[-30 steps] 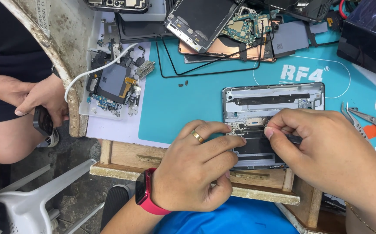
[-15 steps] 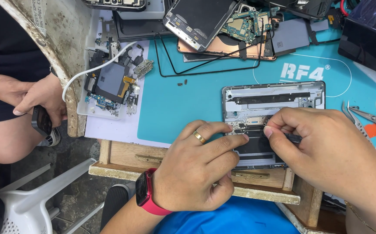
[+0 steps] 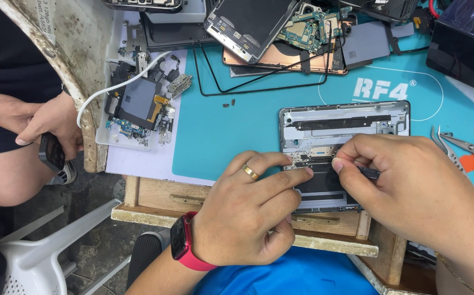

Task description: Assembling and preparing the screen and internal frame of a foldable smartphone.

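The opened phone frame [image 3: 344, 136] lies at the near edge of the teal work mat [image 3: 231, 131], its lower half hidden under both hands. The left hand [image 3: 245, 216] rests on it with fingers curled loosely and an extended fingertip touching the frame, while the right hand [image 3: 412, 191] pinches a thin dark tool [image 3: 369, 173], mostly covered by the fingers. Farther away, near the mat's far edge, dismantled phone parts [image 3: 281, 27] are cut off by the picture.

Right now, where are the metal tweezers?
In the head view, the metal tweezers lie at the far right on the teal mat, beyond the right hand.
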